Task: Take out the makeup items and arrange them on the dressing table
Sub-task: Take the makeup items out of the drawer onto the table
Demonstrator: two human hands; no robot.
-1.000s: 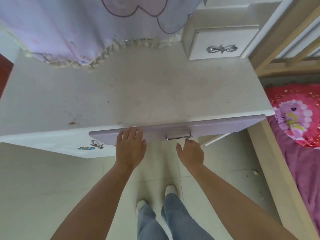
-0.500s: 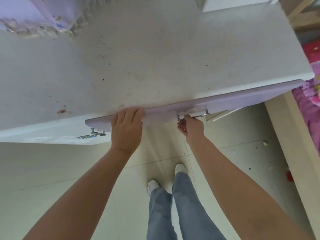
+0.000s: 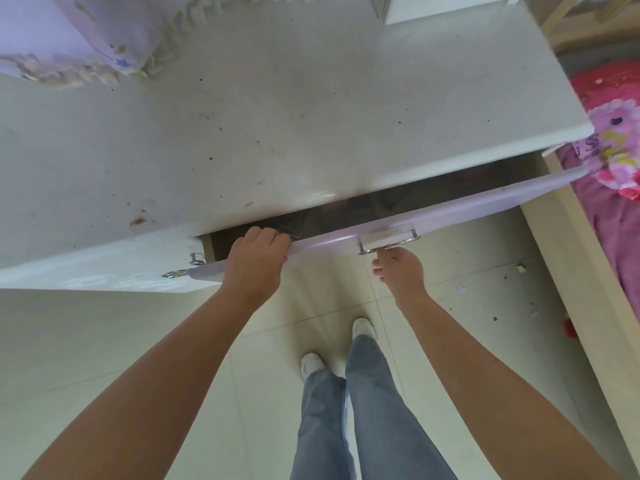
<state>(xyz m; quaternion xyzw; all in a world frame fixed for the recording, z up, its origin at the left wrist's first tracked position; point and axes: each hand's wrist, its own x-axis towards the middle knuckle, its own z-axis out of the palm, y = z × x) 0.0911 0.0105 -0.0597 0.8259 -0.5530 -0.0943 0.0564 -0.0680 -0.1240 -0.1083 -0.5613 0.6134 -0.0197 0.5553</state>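
Note:
The white dressing table (image 3: 277,116) fills the upper part of the head view, its top dusty and speckled. Below its front edge a lilac drawer front (image 3: 485,206) stands pulled out a little, leaving a dark gap (image 3: 415,199). I cannot make out what lies inside. My left hand (image 3: 254,268) curls its fingers over the top edge of the drawer front near its left end. My right hand (image 3: 400,273) sits under the metal drawer handle (image 3: 388,239), fingers hooked on it.
A lilac fringed cloth (image 3: 69,32) hangs over the table's back left. A small white drawer unit (image 3: 433,8) stands at the back right. A wooden bed frame (image 3: 571,271) with pink bedding (image 3: 616,168) runs along the right. My legs (image 3: 346,410) stand on the tiled floor.
The drawer was shut a second ago and now stands slightly out. My right hand rose from below the drawer to the handle, and my left hand's fingers hooked over the drawer's top edge.

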